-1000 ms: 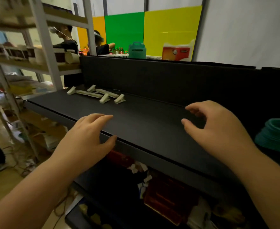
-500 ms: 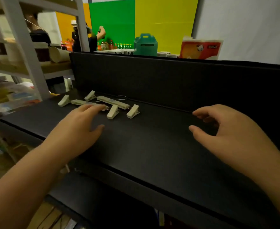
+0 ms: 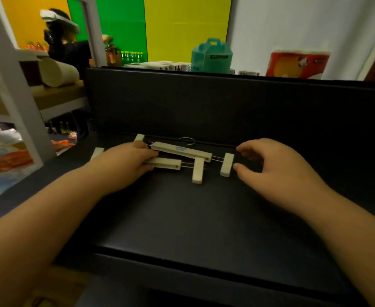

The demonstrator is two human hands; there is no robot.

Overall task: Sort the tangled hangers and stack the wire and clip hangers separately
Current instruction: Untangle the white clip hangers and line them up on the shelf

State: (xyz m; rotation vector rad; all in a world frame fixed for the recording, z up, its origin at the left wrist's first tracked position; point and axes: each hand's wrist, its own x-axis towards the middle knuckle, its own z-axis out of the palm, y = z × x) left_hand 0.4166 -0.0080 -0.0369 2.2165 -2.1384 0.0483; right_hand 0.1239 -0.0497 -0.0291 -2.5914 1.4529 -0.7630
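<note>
Two cream plastic clip hangers overlap, unsorted, on black shelf; left hand flat on them, fingers extended; right hand half-curled, empty; stacking seemingly unstarted.

Cream hangers with silver wire lie on a black shelf. Behind it stand a teal box and a red-orange pack, against yellow, green and orange panels.
</note>
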